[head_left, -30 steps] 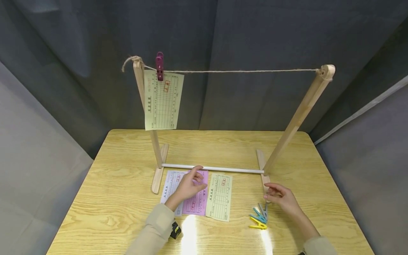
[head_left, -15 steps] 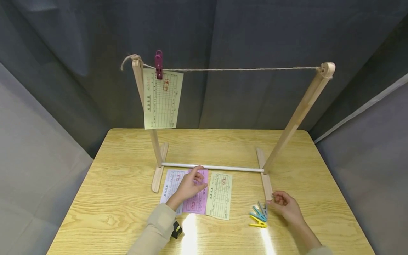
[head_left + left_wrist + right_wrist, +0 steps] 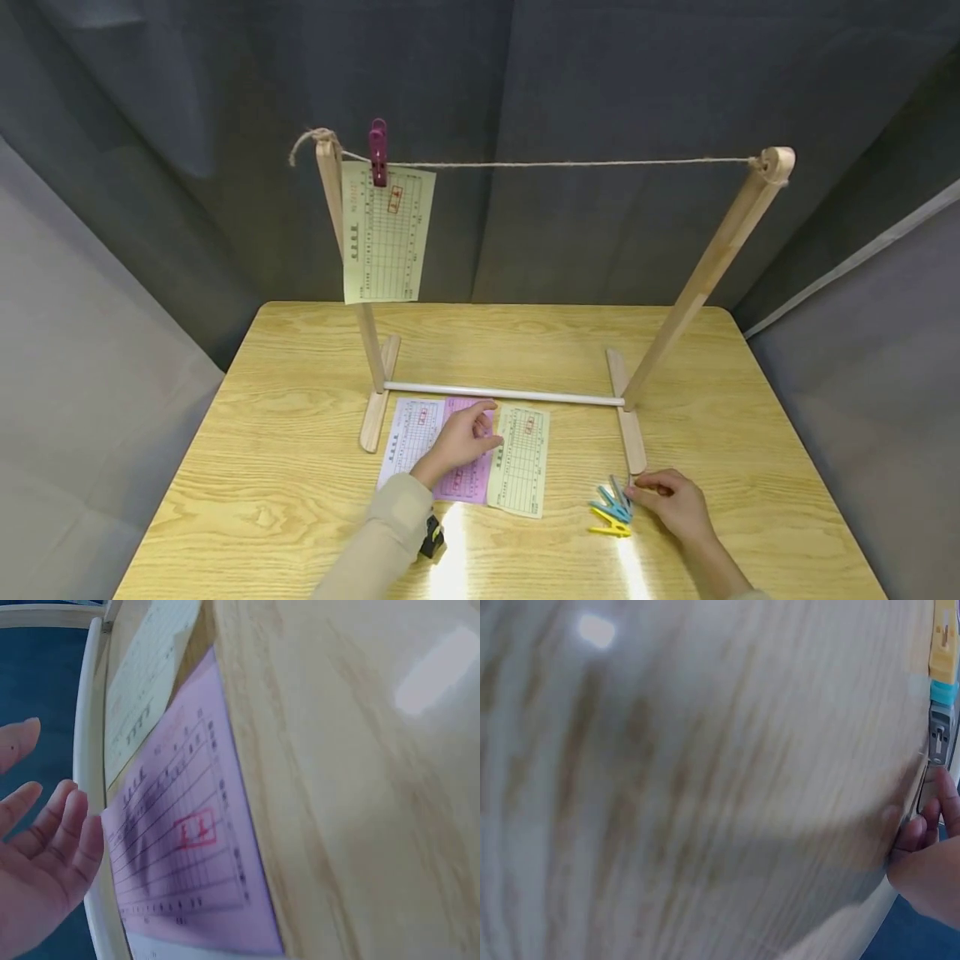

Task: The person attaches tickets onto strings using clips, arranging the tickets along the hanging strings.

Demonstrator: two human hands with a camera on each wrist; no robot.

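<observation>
Right hand (image 3: 675, 504): fingers bent, tips at the end of the gray clothespin (image 3: 939, 720); pinching or merely touching, cannot tell. Gray clothespin on table (image 3: 750, 467) at nine o'clock from that hand, just beside blue clothespin (image 3: 943, 692); yellow clothespin (image 3: 942, 656) toward eight. Expected handling: light, rigid, smooth, springy, hard to break; best pinched across both handle ends. Left hand (image 3: 461, 437), between nine and ten: relaxed, gripping nothing, over pink slip (image 3: 187, 840). White slip (image 3: 411, 435) at its nine, lying green slip (image 3: 521, 462) at its four. Likely thin, limp, easily creased; best lifted by an edge. At its eleven, hanging green slip (image 3: 386, 250), clipped by purple clothespin (image 3: 378, 154) to string (image 3: 570, 164). Writing: printed columns, boxed red stamps, characters too small to read; no brand made out on any clothespin.
</observation>
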